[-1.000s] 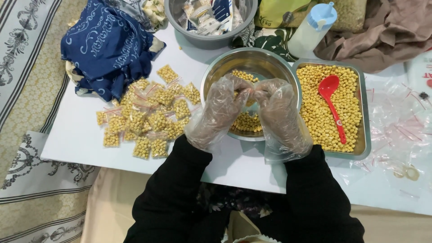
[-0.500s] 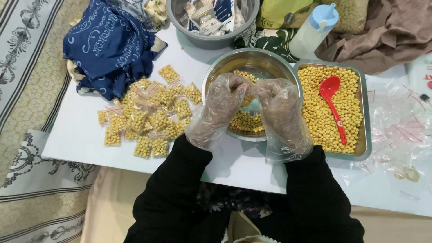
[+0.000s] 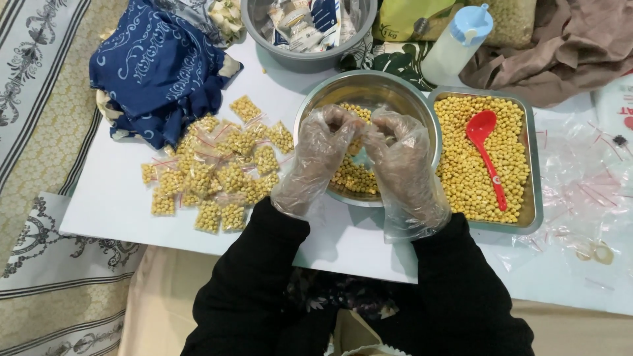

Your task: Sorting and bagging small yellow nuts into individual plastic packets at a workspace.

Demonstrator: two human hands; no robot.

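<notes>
While both gloved hands meet over the round steel bowl (image 3: 367,92), a small clear bag (image 3: 361,155) hangs between them, its mouth pinched at the top by the curled fingers (image 3: 343,118) of the left hand (image 3: 319,155) and those of the right hand (image 3: 399,161), so any yellow peas (image 3: 353,177) that slip would likely fall back into the bowl and not onto the tabletop (image 3: 112,198). Whether the bag is partly filled I cannot tell through the glove plastic. Just right of the bowl, touching its rim, a rectangular steel tray (image 3: 535,198) holds a deep layer of the same peas with a red spoon (image 3: 484,148) lying in it, within easy reach of the right hand. Left of the bowl, a loose heap of filled little bags (image 3: 211,175) lies toward the tabletop's left edge, near a crumpled blue cloth (image 3: 158,66) at the far left corner. Empty clear bags (image 3: 580,171) are scattered along the right edge. At the far edge stand a grey basin of packets (image 3: 310,29) and a squeeze bottle with a blue cap (image 3: 458,43).
</notes>
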